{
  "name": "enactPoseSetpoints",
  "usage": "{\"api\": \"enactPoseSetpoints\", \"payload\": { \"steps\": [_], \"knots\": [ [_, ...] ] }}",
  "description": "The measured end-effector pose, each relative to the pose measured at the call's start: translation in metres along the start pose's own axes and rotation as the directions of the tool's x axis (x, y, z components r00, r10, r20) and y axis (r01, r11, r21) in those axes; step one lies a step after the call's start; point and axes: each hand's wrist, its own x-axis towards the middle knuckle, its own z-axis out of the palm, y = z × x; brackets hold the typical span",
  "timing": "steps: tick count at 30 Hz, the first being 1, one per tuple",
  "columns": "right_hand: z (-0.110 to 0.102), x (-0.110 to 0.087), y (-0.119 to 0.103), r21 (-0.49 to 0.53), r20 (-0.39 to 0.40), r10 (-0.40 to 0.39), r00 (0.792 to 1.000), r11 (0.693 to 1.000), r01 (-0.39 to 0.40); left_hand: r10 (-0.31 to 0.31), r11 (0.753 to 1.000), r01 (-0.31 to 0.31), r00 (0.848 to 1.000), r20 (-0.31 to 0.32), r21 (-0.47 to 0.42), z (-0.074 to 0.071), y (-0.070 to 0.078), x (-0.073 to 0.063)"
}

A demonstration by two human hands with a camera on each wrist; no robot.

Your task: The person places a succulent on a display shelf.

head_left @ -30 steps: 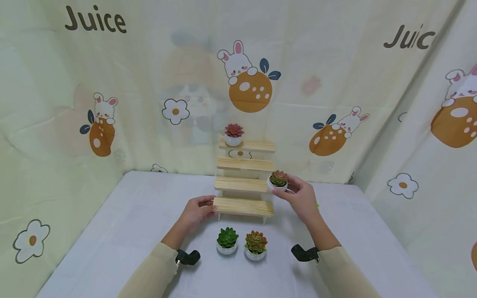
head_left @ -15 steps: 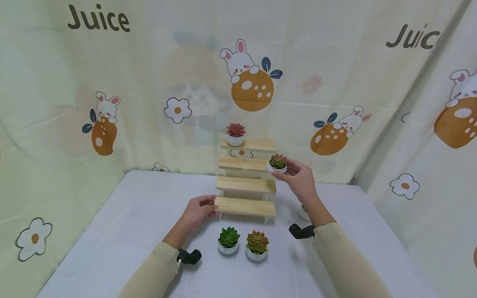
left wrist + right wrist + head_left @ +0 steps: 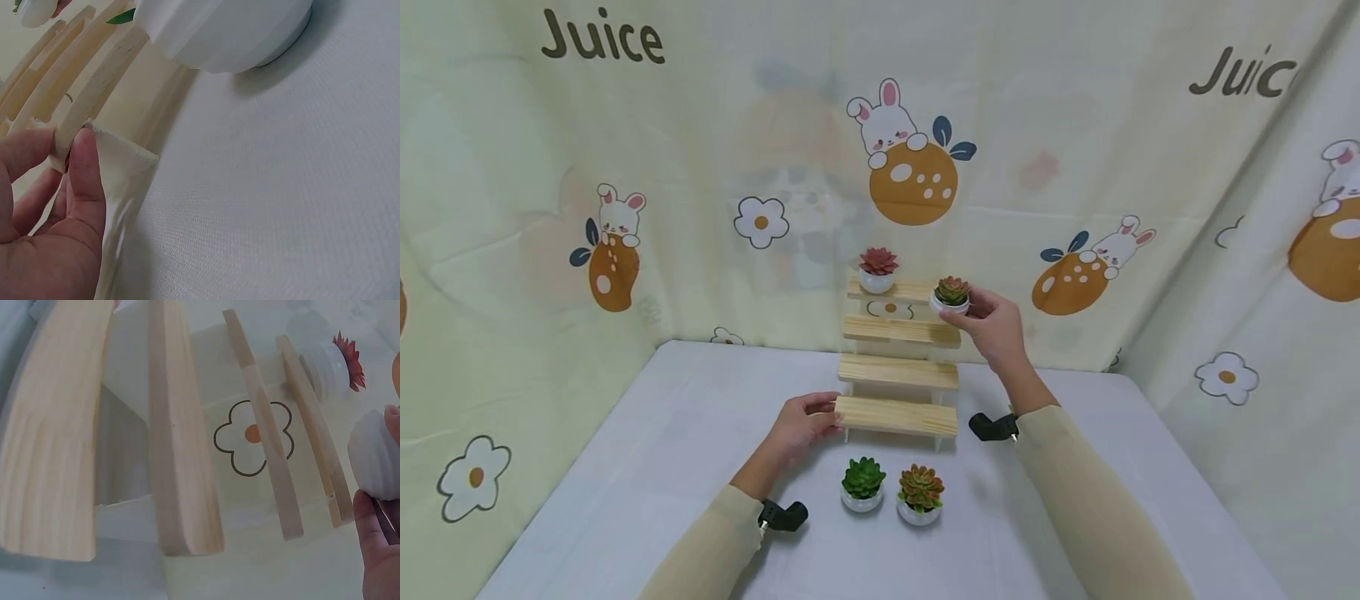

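A four-step wooden display stand (image 3: 895,414) rises at the middle of the table. My left hand (image 3: 796,427) pinches the left end of its lowest step; in the left wrist view thumb and finger close on the board's edge (image 3: 100,87). Up at the right end of the top step, my right hand (image 3: 1000,332) holds a potted succulent (image 3: 951,296) with reddish-green leaves by its white pot. The right wrist view shows that ribbed white pot (image 3: 375,456) beside the top board (image 3: 315,425), its leaves hidden. A red potted succulent (image 3: 877,268) sits on the top step's left side.
In front of the stand are a green potted succulent (image 3: 862,483) and an orange-green one (image 3: 921,493), both on the white tablecloth (image 3: 700,433). A printed curtain (image 3: 805,150) hangs close behind the stand.
My right hand has raised the potted succulent from beside the second-lowest step to the top step's right end. The left hand keeps its grip on the lowest step.
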Motion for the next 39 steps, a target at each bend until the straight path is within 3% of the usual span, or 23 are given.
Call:
{"api": "enactPoseSetpoints", "payload": {
  "steps": [13, 24, 39],
  "knots": [
    [0.011, 0.035, -0.01, -0.047, -0.043, 0.009, 0.999, 0.999, -0.011, -0.007, 1.0, 0.007, 1.0, -0.002, -0.005, -0.001, 0.0, 0.001],
    [0.018, 0.043, -0.01, -0.087, -0.1, 0.001, 0.995, 0.996, -0.01, 0.013, 1.0, -0.013, 1.0, 0.01, 0.005, -0.002, -0.004, 0.003],
    [0.023, 0.044, -0.015, -0.16, -0.097, -0.009, 0.995, 0.987, -0.006, 0.006, 1.0, -0.006, 1.0, 0.006, 0.012, -0.001, -0.002, 0.001]
  ]
}}
